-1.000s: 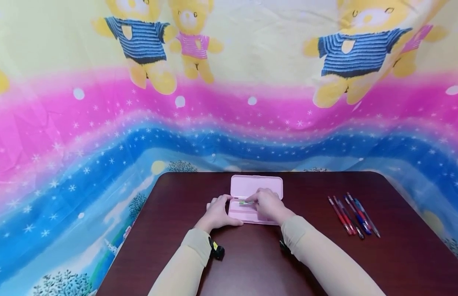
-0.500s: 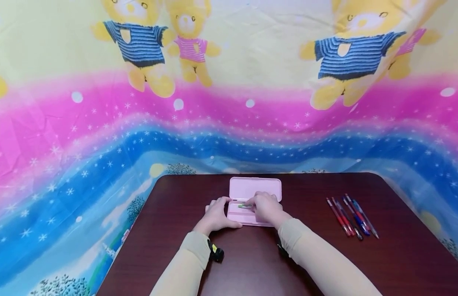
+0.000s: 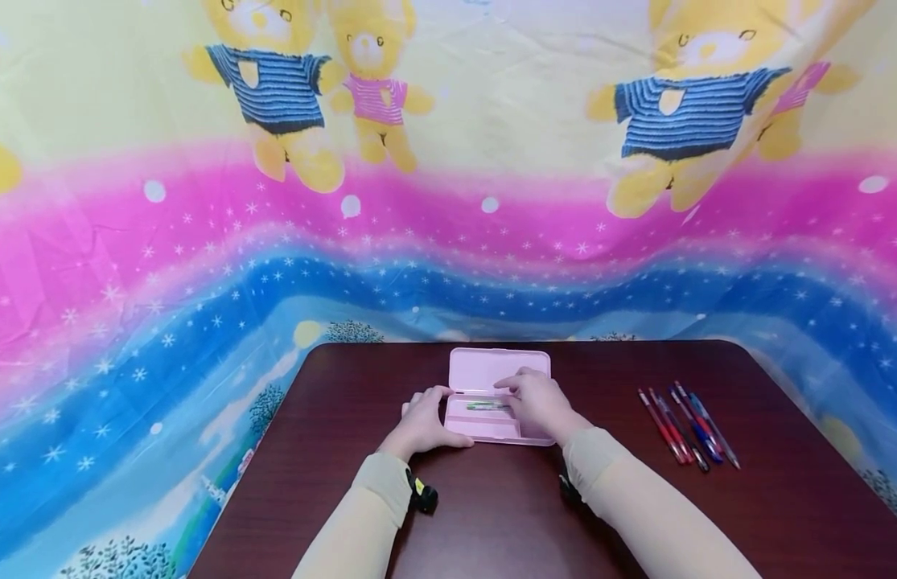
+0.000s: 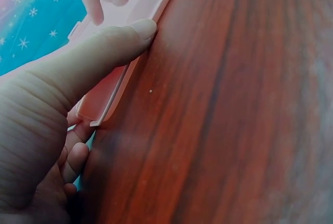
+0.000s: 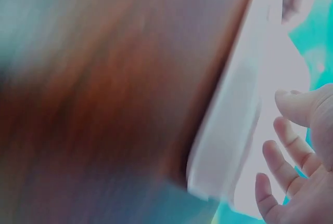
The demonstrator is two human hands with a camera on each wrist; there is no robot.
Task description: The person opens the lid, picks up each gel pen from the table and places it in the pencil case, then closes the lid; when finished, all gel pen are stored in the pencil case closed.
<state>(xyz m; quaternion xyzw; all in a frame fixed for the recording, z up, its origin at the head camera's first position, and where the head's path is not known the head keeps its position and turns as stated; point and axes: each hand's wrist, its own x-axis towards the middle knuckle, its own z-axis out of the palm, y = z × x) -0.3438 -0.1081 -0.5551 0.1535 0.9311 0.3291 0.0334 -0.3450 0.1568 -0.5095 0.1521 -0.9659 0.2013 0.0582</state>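
A pink pencil case lies on the table with its lid raised at the back. My left hand holds the case at its left end. In the left wrist view its thumb lies over the front rim, while the other fingers are round the end. Green pens lie in the back compartment of the case. Over the right part of the case is my right hand, its fingers apart and bent a little, with nothing between them.
Several red, black and blue pens lie side by side on the dark wooden table, to the right of the case. Behind the far table edge hangs a curtain printed with bears.
My right hand has let go of the green pens in the case and moved a little to the right, leaving more of them in view. My left hand stays on the case.
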